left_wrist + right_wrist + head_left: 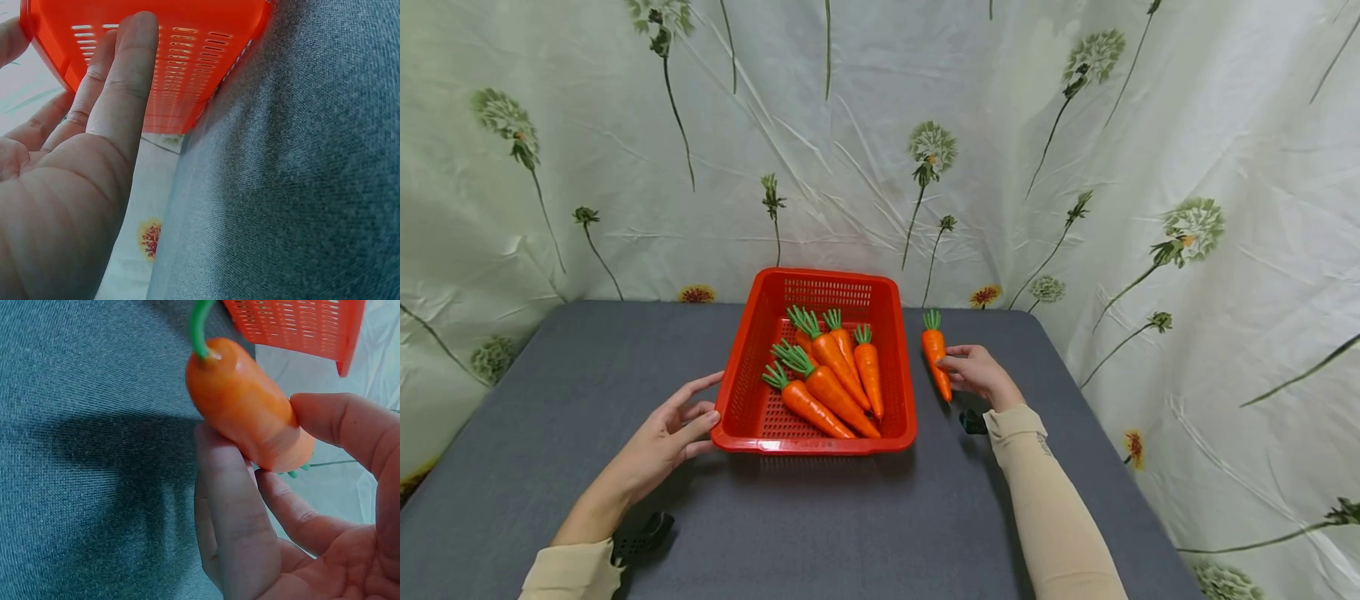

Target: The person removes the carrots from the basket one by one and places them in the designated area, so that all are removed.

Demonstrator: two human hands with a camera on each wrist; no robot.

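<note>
Nearest: two pale sleeves [1052,500], a black wrist device [643,537] by the left one. Left hand [662,433] touched the near-left side of the red basket [814,447], thumb at the rim, fingers fairly straight along the outer wall; couldn't tell if it bore weight. A steady, light press there looked enough, since a hard shove might have slid the basket right.

Right hand [977,375], to the right of the basket, pinched one carrot [934,346] between thumb and fingers, narrow grip, partway along its length. Carrot looked off the table [820,533], shadow apart from it, leaves far, tip near. Smooth surface, so an even, firm pinch seemed right; a loose one could have let the ends swing. Tip and leaves wanted clearance from the basket's right rim.

Inside the basket, several carrots [831,400] lay overlapping, leaves mostly far-left, some partly hidden; any contact there called for a gentle touch. Far: flower-printed cloth [850,192] behind the table.
</note>
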